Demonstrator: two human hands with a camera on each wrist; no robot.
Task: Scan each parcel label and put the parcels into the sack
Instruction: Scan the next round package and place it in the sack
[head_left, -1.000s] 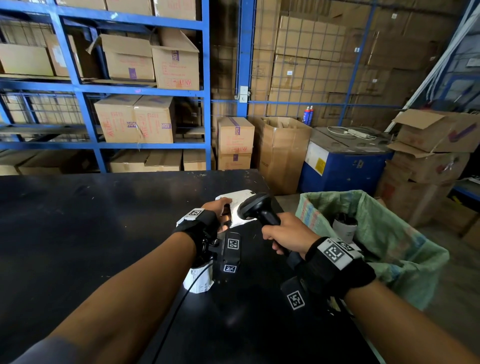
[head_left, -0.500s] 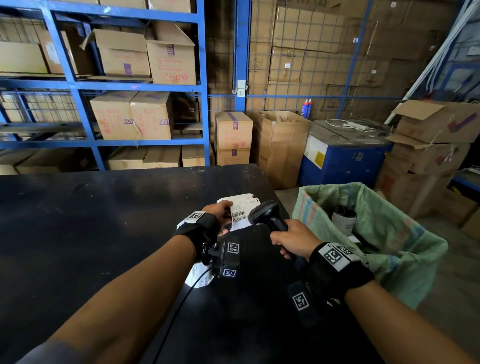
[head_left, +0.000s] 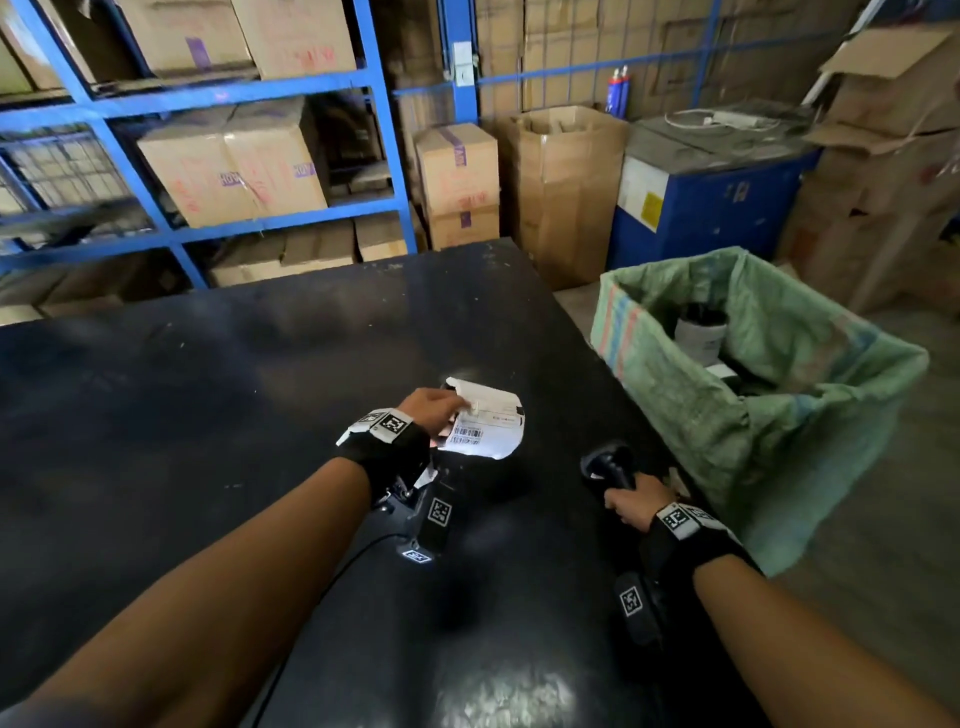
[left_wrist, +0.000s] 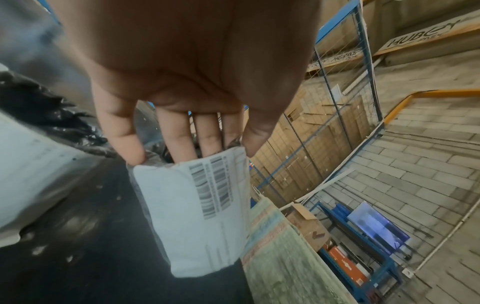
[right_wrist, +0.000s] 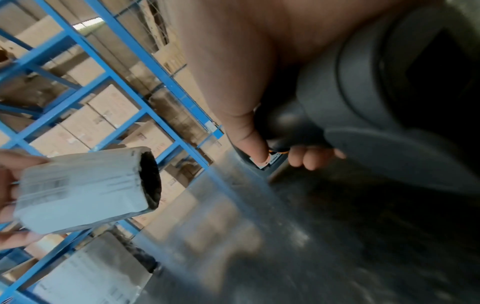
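Observation:
My left hand pinches a dark-wrapped parcel by one end and holds it above the black table, its white barcode label facing up. The left wrist view shows my fingertips on the parcel's top edge. My right hand grips the handle of a black barcode scanner low near the table's right edge, apart from the parcel. In the right wrist view the scanner fills the right side and the held parcel is at the left. The green sack stands open beside the table.
A second white-labelled parcel lies on the table under my left wrist, mostly hidden in the head view. Other parcels sit inside the sack. Blue racks with cardboard boxes and a blue machine stand behind the table.
My right hand has drawn the scanner down and to the right, away from the label. My left hand has carried the parcel a little further away and turned its label up.

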